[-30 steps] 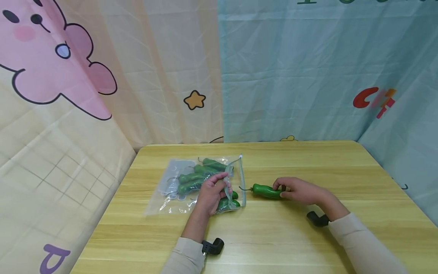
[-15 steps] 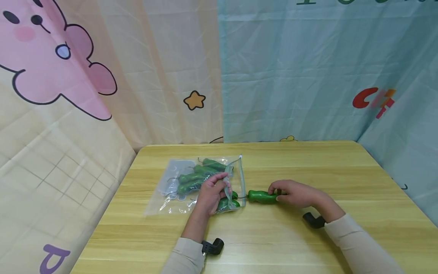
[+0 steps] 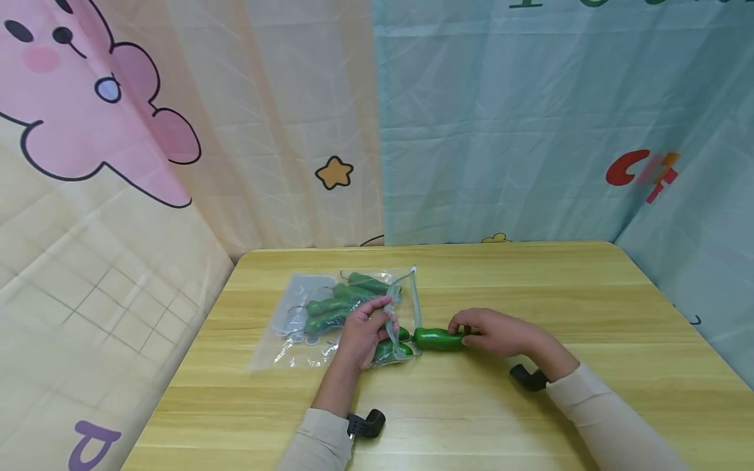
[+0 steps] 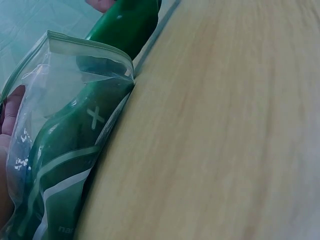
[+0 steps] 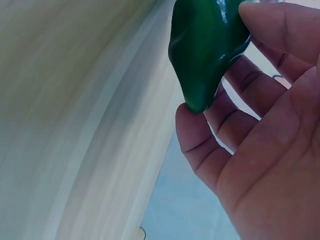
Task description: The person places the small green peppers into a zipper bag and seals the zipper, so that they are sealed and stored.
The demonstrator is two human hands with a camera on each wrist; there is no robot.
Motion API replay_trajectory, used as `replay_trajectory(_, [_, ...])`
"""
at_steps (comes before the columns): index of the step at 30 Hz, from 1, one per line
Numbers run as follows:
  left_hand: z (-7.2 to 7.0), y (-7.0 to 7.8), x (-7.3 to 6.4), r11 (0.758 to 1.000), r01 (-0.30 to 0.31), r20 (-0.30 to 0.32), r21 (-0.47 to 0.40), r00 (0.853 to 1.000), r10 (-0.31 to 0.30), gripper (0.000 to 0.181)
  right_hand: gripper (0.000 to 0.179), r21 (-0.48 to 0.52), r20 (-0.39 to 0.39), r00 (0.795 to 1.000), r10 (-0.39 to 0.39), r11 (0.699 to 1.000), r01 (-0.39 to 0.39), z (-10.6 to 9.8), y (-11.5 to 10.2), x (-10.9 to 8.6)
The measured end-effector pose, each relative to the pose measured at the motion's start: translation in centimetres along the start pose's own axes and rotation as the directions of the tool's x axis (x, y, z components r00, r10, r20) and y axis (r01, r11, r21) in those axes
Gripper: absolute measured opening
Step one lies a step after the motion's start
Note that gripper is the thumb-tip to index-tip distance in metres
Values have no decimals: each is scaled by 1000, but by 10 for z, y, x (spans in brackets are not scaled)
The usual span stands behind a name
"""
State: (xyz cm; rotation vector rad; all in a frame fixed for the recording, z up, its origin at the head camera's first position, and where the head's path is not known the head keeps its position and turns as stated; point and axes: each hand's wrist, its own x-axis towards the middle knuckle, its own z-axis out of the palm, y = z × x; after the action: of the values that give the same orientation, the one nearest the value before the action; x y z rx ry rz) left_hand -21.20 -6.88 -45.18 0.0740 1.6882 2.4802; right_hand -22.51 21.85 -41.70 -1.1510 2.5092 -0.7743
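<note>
A clear zip bag [image 3: 268,353] lies on the table with several green peppers [image 3: 326,320] inside, its mouth facing right. My left hand [image 3: 360,333] pinches the upper layer of the bag at the mouth, lifting it into folds. My right hand [image 3: 501,332] holds another green pepper [image 3: 436,339] by its tapered end between thumb and fingers. That pepper's stem end is at the bag's mouth, level with the zip strip. In the left wrist view the held pepper [image 4: 125,27] enters behind the bag's rim [image 4: 90,45]. The right wrist view shows the pepper's tip [image 5: 197,102] against my fingertips.
The wooden table [image 3: 530,281] carries the bag left of its middle. Printed curtains [image 3: 501,131] hang behind it and at both sides. A black wrist camera [image 3: 366,424] sits on my left wrist, another camera [image 3: 528,378] on my right.
My right hand has moved left with the pepper, bringing its stem from just outside the bag into the mouth. The left hand and the bag stay in place.
</note>
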Motion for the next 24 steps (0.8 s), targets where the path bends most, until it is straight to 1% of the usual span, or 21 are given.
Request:
replay_trajectory(8, [0,0,0,1000,-6,9,-4,1000,6,38,21,-33,-6,1000,-28,999,28,6,-6,14])
replay_trajectory(12, [0,0,0,1000,1,7,-2,1000,-1,38,21,-57,-12,1000,-27,998,26,9,-9,19])
replay_trajectory(18, [0,1,0,1000,9,0,-9,1000,-9,38,21,-61,-7,1000,-25,998,25,12,-11,27])
replay_trajectory(24, [0,1,0,1000,6,7,-12,1000,-6,38,20,-70,-10,999,-31,997,30,14,-12,32])
